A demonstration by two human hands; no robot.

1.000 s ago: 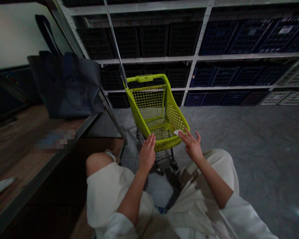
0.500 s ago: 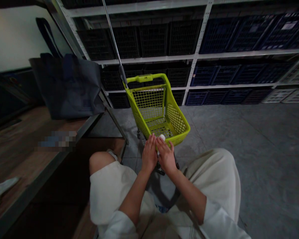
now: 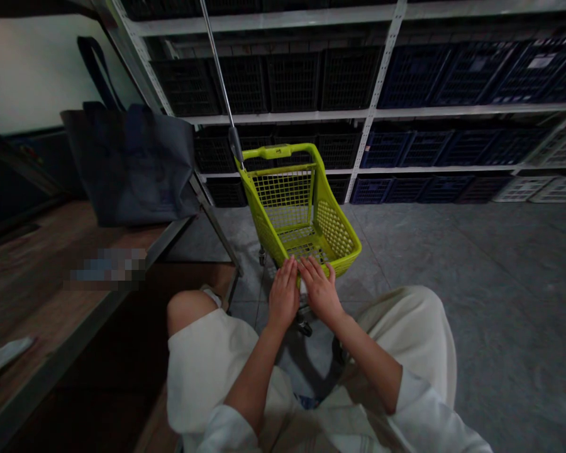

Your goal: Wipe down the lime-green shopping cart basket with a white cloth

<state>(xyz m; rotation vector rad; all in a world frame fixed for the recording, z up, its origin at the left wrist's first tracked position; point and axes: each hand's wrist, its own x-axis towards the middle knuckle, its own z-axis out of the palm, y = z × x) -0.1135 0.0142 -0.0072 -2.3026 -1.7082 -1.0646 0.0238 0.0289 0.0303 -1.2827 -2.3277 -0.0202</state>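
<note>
Resting at the near rim of a yellow-green plastic shopping cart (image 3: 336, 228) with lattice walls, the left hand (image 3: 283, 297) and the right hand (image 3: 321, 294) lie side by side, their fingers nearly meeting. The left fingers are laid together and stretched forward; the right fingers are also extended, close to one another, with the thumb standing apart from them. The palms are turned down, so I cannot tell whether either hand is clamped on the rim or covers something.

The cart's basket opens just beyond the fingers, and its yellow-green handle (image 3: 274, 151) crosses farther away. Beyond the fingers and to their left, a shiny metal pole with a dark grey grip (image 3: 236, 145) rises from that handle's corner. A black caster wheel (image 3: 304, 328) sits below the fingers, on the grey tiled floor (image 3: 476, 264).

Well to the left of the fingers is a brown wood-topped bench (image 3: 33, 283) bearing a dark blue-grey tote bag (image 3: 136, 173) and a crumpled white cloth-like item (image 3: 4, 360). Far beyond the fingers, white metal shelving (image 3: 372, 116) carries black plastic crates (image 3: 293, 82) and dark blue plastic crates (image 3: 415, 74).
</note>
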